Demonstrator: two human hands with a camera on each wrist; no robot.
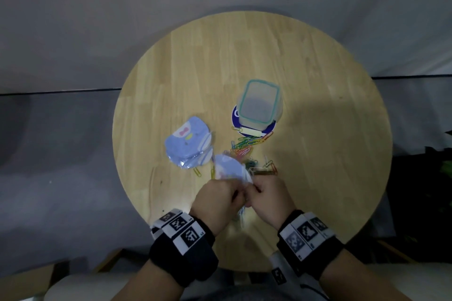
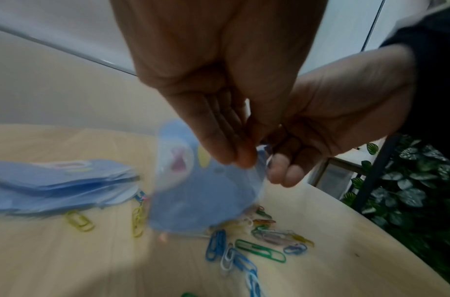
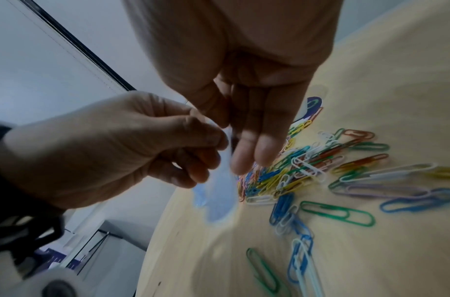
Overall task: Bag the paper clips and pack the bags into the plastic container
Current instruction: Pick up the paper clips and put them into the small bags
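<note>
Both hands, left [image 1: 217,199] and right [image 1: 270,199], pinch 1 blue bag [image 1: 231,170] with pink bow and yellow beak print, blurred, above the clips [image 1: 249,145].

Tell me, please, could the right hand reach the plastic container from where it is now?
Probably yes, once freed. The right hand and left hand both pinch a blue bag; between it and the plastic container lie only loose paper clips on the table.

Round table [image 1: 305,68]: pale wood, jointed strips, smooth matt finish. Container [image 1: 259,105] at 12 o'clock: translucent frosted plastic w/ teal rim. Paper clips [image 3: 308,166]: glossy coloured coating, smooth. Bags [image 1: 187,146] at 9 o'clock: thin glossy plastic film, blue print. Wrist bands [image 1: 186,244]: black cloth, matt.
</note>
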